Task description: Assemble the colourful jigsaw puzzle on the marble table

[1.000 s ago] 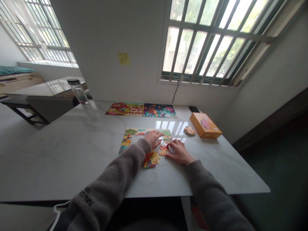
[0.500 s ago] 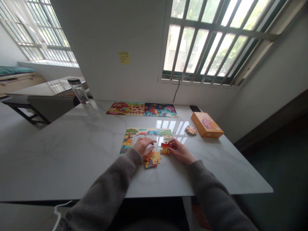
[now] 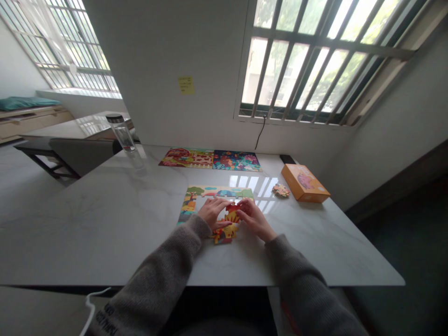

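My right hand pinches the right side of a red and yellow puzzle piece, held low over the table. Opposite it, my left hand has thumb and fingers spread, the fingertips near the piece's left edge; whether they touch it I cannot tell. Just below lies a small cluster of joined yellow puzzle pieces, partly covered by my left thumb. Behind both hands is a partly assembled puzzle frame with trees and blue shapes, its lower right portion hidden by my hands.
A pile of loose puzzle pieces lies beside an orange box at right. Two colourful picture sheets rest along the wall, near a dark flat object. A clear bottle stands at the table's back left.
My right hand has moved left with the red and yellow piece, bringing it above the yellow cluster. My left hand stays close by, fingers still spread. The view has shifted slightly.
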### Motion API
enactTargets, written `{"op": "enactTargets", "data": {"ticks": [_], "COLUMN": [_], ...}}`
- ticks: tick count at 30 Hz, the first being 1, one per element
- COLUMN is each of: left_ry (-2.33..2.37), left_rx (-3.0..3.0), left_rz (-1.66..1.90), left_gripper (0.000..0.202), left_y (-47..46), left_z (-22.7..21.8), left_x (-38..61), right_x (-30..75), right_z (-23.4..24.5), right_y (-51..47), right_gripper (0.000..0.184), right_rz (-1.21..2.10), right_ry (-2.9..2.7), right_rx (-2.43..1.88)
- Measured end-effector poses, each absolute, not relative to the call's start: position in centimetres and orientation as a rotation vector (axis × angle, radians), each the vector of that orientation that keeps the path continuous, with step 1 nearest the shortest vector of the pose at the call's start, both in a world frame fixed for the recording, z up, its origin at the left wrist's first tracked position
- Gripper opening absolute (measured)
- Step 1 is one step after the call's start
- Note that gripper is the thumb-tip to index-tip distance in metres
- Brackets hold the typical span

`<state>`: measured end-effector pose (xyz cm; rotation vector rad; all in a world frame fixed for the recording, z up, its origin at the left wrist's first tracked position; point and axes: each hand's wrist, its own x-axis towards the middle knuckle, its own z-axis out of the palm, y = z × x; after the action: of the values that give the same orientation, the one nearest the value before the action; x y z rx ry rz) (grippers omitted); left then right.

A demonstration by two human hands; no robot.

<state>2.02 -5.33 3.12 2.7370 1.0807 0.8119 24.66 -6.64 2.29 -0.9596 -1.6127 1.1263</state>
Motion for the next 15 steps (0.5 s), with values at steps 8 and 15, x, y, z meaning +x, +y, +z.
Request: {"op": "enactTargets", "data": {"ticks": [8, 15], "left_ry": [1.215, 1.204], "left_rx": [2.695, 2.694], "left_rz": [0.902, 0.930], "left_gripper": [0.057, 0.054], "left_y": [-4.6, -4.7], "left_z": [2.8, 3.0], "left_x": [0.8, 0.9], "right_x": [30.8, 31.7], "right_z": [2.6, 1.6], "right_y": [-5.0, -4.5], "right_gripper": [0.034, 0.029], "right_rz": [0.598, 0.393], "right_ry": [-1.414, -1.606], "right_rx": [-1.314, -1.421]}}
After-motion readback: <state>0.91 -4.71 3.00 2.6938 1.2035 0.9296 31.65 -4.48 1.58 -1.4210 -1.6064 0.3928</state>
